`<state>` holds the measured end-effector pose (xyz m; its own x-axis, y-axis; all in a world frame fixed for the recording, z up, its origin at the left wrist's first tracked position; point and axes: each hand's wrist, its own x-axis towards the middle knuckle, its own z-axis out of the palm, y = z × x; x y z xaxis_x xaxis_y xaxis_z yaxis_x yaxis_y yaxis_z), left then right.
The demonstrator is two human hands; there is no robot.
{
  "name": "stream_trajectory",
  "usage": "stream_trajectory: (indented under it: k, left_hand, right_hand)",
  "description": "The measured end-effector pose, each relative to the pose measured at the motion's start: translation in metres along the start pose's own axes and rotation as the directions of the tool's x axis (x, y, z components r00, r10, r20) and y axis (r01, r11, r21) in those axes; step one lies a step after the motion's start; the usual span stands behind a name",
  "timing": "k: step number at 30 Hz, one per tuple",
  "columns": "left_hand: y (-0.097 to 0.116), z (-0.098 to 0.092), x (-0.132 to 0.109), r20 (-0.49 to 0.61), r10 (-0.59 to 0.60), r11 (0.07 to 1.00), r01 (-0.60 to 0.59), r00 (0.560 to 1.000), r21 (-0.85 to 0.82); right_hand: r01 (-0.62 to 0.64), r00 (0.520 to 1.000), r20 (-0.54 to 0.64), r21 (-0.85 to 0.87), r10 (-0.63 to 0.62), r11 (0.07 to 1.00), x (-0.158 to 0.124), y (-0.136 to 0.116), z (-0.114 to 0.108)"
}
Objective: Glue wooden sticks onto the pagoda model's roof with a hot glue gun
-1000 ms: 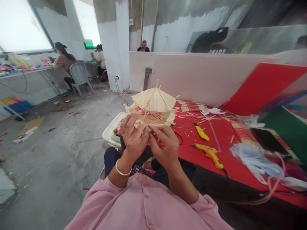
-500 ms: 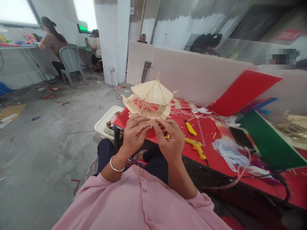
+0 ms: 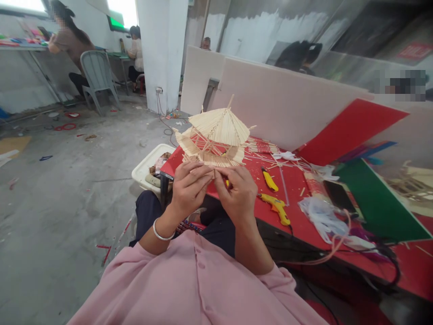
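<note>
A model pavilion built of thin pale wooden sticks is in front of me, with a pointed upper roof and a wider, flared lower roof. Its near lower edge is pinched by my left hand, which wears a bangle at the wrist. Close beside it, almost thumb to thumb, my right hand has its fingers closed on the same edge. Both hands cover that part, so the exact spot between the fingertips is hidden. How the model's base rests is also out of sight.
On the red table lie a yellow glue gun, a yellow utility knife, loose sticks, a plastic bag and a phone. A green board leans at right. A white bin stands left. Other people sit farther back.
The view has shifted slightly. The pavilion's peak leans a little more to the right, and both hands have drawn closer together at its near edge.
</note>
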<state>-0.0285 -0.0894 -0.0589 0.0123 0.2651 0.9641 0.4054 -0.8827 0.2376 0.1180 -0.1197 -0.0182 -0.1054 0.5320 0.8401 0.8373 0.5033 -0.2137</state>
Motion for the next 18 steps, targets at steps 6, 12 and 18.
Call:
stream_trajectory:
  k: [6, 12, 18]
  left_hand:
    - [-0.002, -0.001, -0.005, 0.018, -0.136, 0.973, 0.137, 0.991, -0.186]
    - [-0.001, -0.004, -0.005, 0.066, -0.231, 0.899, 0.239, 0.971, -0.368]
    - [-0.003, -0.002, -0.009, 0.242, -0.392, 0.634, 0.451, 0.888, -0.628]
  right_hand:
    - [-0.117, 0.993, -0.028, -0.013, 0.117, 0.993, -0.004, 0.005, -0.002]
    - [-0.199, 0.979, 0.086, 0.203, 0.185, 0.959, -0.007, 0.003, 0.0]
    - [-0.42, 0.905, 0.177, 0.526, 0.387, 0.74, -0.013, 0.011, 0.01]
